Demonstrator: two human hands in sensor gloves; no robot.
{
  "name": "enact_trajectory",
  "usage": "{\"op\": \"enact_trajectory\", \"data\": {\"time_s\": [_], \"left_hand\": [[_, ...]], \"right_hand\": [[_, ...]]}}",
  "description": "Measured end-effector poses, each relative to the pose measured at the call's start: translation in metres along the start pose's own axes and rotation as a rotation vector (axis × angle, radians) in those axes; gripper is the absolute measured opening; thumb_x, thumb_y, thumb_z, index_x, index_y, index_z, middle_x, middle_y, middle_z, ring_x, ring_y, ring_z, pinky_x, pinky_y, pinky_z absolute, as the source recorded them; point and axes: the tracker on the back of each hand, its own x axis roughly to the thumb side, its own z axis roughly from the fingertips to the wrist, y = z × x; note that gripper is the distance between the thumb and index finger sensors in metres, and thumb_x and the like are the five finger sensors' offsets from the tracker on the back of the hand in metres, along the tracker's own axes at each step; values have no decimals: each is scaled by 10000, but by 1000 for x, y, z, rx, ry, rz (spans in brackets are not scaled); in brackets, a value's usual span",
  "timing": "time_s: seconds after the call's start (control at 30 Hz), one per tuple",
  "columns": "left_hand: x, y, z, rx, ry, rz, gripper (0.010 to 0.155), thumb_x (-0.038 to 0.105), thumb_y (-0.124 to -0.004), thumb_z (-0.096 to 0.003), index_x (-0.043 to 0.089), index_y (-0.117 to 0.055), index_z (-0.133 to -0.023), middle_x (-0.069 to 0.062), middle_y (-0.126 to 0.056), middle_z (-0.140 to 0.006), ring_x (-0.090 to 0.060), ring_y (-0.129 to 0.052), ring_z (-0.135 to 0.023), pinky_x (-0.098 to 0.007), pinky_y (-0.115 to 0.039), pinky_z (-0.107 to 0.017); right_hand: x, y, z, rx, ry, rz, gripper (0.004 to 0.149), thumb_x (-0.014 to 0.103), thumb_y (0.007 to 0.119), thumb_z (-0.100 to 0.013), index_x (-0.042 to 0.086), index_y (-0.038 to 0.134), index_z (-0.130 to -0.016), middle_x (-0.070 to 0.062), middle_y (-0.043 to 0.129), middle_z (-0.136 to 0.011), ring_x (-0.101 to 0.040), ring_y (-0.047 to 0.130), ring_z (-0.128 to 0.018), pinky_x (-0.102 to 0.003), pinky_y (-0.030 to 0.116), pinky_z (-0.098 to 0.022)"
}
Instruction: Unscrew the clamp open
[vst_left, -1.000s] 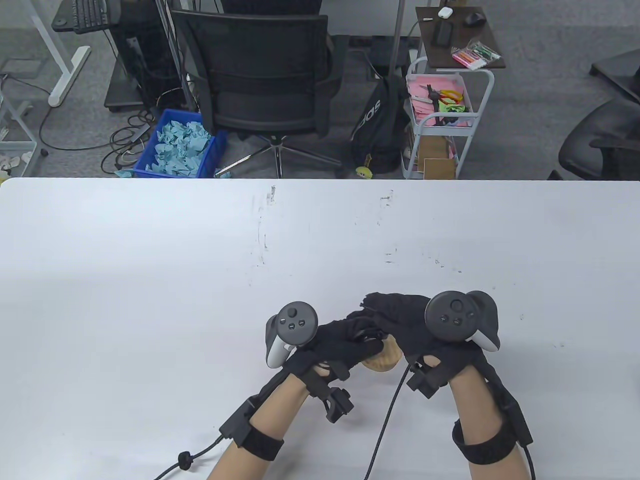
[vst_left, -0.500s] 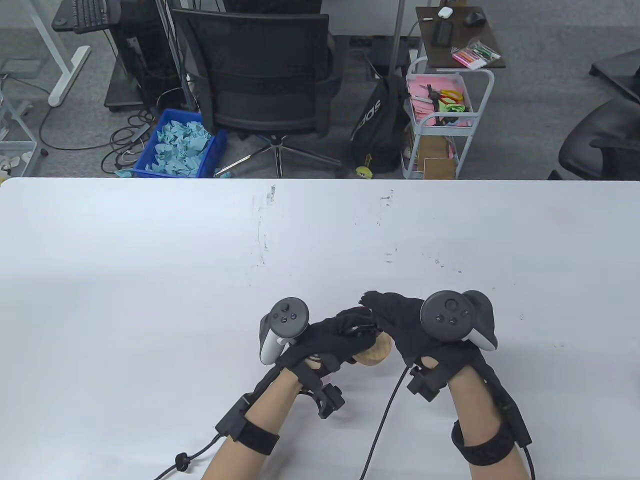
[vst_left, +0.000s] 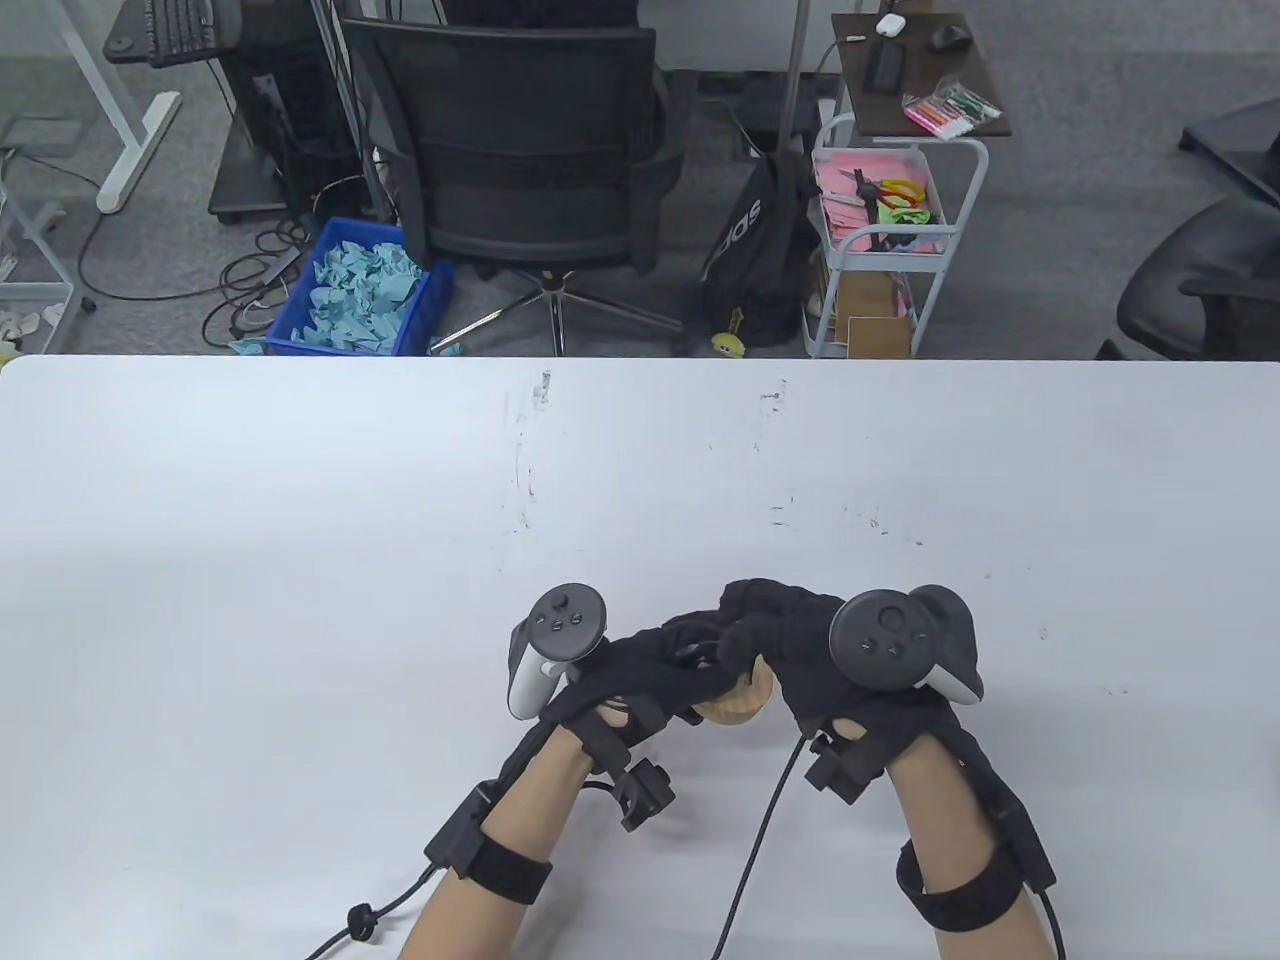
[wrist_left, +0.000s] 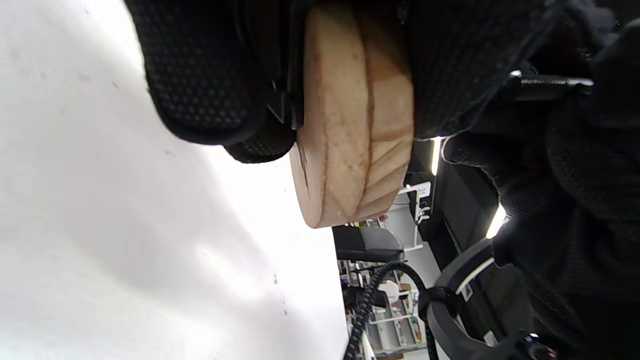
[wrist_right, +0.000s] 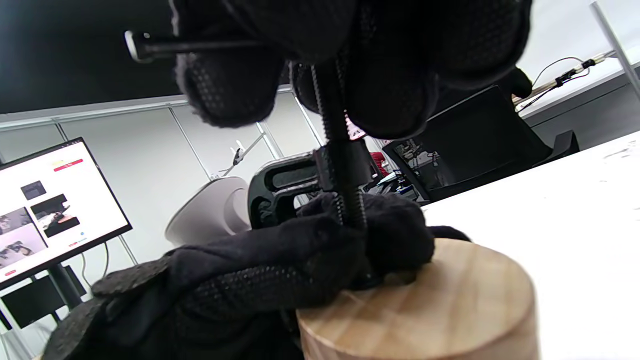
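A black metal C-clamp (wrist_right: 285, 187) with a threaded screw is being held above the white table (vst_left: 300, 550), fastened onto a round, pale wooden disc (wrist_right: 425, 305). Both are being kept between the two gloved hands, close to the near edge of the table.

The left hand (vst_left: 650, 680) is being wrapped around the clamp frame and the disc, its fingers (wrist_right: 280, 270) curled over the top face of the disc at the foot of the screw. In the left wrist view, the disc (wrist_left: 355, 125) is being seen edge-on just below the palm, gripped between the gloved fingers on either side and raised off the table surface.

The right hand (vst_left: 790, 640) is being held directly above and to the right of the left one, touching it. Its fingertips (wrist_right: 395, 90) are being pinched around the upper end of the threaded screw (wrist_right: 340, 165), with the thin metal crossbar handle (wrist_right: 190, 46) projecting sideways from between them. The screw is running straight down from the right fingers, through the clamp frame, to the disc beneath.

Whether the foot of the screw is pressing on the wood cannot be told, since it is being hidden by the left fingers.
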Motion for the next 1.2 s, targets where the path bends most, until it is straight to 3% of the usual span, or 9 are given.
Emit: {"op": "enact_trajectory", "data": {"time_s": [0.1, 0.27, 0.43, 0.53, 0.8, 0.9, 1.03, 1.2], "left_hand": [[0, 0, 0, 20, 7, 0, 445, 427, -911, -453, 300, -833, -873, -117, -587, -1121, -207, -1060, -665, -186, -952, -500], [2, 1, 4, 99, 8, -56, 444, 439, -900, -460, 307, -825, -877, -114, -581, -1123, -195, -1058, -669, -176, -949, -502], [6, 0, 8, 179, 9, -115, 445, 444, -896, -463, 307, -823, -879, -118, -584, -1120, -193, -1061, -664, -171, -951, -499], [6, 0, 8, 182, 9, -124, 447, 443, -899, -461, 302, -826, -879, -121, -586, -1117, -195, -1062, -660, -173, -952, -495], [6, -4, 6, 162, 17, -124, 449, 438, -900, -461, 297, -826, -881, -122, -585, -1117, -203, -1058, -663, -178, -950, -497], [5, -5, 6, 160, 19, -156, 446, 439, -899, -457, 301, -830, -875, -121, -590, -1116, -198, -1064, -659, -176, -954, -495], [4, -9, 2, 79, -6, -34, 447, 425, -900, -460, 297, -826, -881, -112, -587, -1121, -209, -1054, -670, -188, -948, -500], [5, -14, 0, 18, -18, -22, 439, 410, -898, -462, 293, -829, -879, -110, -589, -1122, -219, -1053, -674, -199, -947, -503]], "right_hand": [[-2, -6, 2, -8, 19, 0, 424, 174, 706, -439, 331, 871, -795, -57, 637, -998, -353, 867, -751, -548, 685, -574], [-9, -18, 8, -33, 45, -77, 559, 299, 755, -446, 281, 646, -995, -62, 574, -1027, -389, 823, -789, -562, 655, -593], [-16, -22, 11, -24, 145, -63, 686, 538, 772, -404, 203, 657, -991, -86, 674, -947, -385, 837, -744, -559, 658, -571], [-17, -22, 10, -29, 169, -14, 725, 612, 749, -386, 179, 693, -965, -92, 730, -895, -370, 876, -680, -541, 688, -535], [-11, -20, 8, -41, 158, 86, 645, 514, 817, -382, 187, 730, -932, -76, 778, -861, -339, 911, -685, -539, 703, -544], [-10, -20, 8, -30, 152, 88, 585, 413, 851, -387, 189, 751, -918, -74, 800, -851, -339, 922, -704, -558, 686, -570], [-10, -20, 7, -101, 105, 111, 499, 292, 851, -387, 220, 785, -876, -30, 850, -798, -302, 944, -692, -554, 687, -583], [-9, -18, 7, -89, 88, 139, 444, 236, 823, -391, 295, 817, -831, 23, 826, -825, -330, 857, -798, -596, 595, -646]]}}
